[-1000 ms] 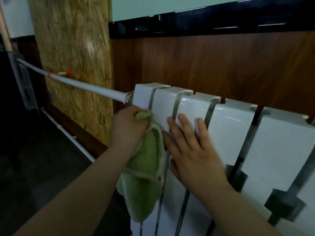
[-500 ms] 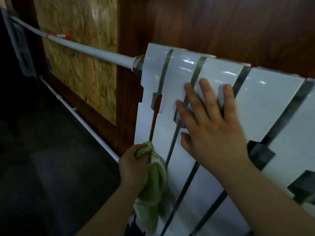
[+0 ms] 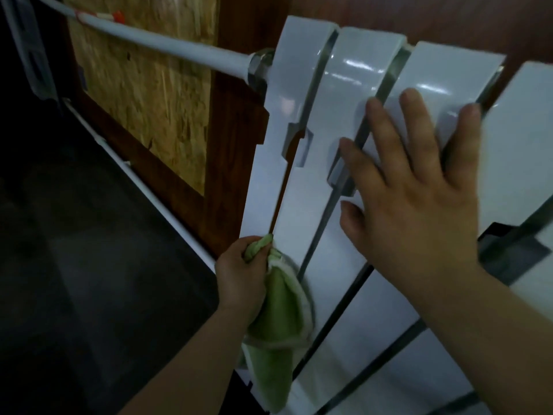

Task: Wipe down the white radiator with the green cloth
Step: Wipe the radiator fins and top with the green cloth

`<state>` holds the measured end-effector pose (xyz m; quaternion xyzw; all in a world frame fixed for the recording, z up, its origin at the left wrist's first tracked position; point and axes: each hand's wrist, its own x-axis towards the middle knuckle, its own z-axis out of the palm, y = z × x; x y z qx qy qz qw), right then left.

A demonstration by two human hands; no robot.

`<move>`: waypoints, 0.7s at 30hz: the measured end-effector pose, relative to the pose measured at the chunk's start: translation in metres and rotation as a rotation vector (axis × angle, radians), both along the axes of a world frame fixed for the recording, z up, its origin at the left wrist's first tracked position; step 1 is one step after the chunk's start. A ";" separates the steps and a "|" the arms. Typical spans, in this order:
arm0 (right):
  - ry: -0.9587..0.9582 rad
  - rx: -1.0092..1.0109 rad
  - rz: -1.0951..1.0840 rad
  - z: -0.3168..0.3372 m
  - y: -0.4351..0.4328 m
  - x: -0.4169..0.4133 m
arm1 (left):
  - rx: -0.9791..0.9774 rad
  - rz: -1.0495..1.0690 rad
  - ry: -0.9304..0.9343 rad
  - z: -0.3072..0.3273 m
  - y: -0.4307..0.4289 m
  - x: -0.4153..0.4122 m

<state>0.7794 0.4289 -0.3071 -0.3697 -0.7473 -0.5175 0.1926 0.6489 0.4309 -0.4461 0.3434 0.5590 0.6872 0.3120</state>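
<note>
Green cloth (image 3: 278, 319) bunched in left hand (image 3: 239, 280) against white radiator (image 3: 302, 205); right hand (image 3: 419, 202) flat, fingers spread.

dark floor (image 3: 89, 265) down there, looks like stone or tile, kinda blurry. only a thin white pipe (image 3: 143, 187) running low along the wall's foot
</note>
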 end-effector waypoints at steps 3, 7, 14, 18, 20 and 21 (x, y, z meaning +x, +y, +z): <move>-0.041 -0.118 0.124 -0.053 -0.008 -0.013 | -0.032 -0.032 -0.020 -0.034 0.000 -0.003; -0.202 -0.332 0.123 -0.149 -0.006 -0.013 | -0.083 -0.106 -0.022 -0.077 -0.002 -0.008; -0.359 -0.377 0.020 -0.219 0.010 0.000 | -0.455 -0.183 0.002 -0.171 -0.001 -0.014; -0.431 -0.296 -0.045 -0.218 0.015 0.001 | -0.525 -0.142 0.096 -0.186 0.006 -0.015; -0.418 -0.252 -0.017 -0.220 0.015 0.002 | -0.514 -0.151 0.126 -0.191 0.004 -0.012; -0.410 -0.225 0.002 -0.223 0.017 0.002 | -0.518 -0.145 0.157 -0.192 0.001 -0.008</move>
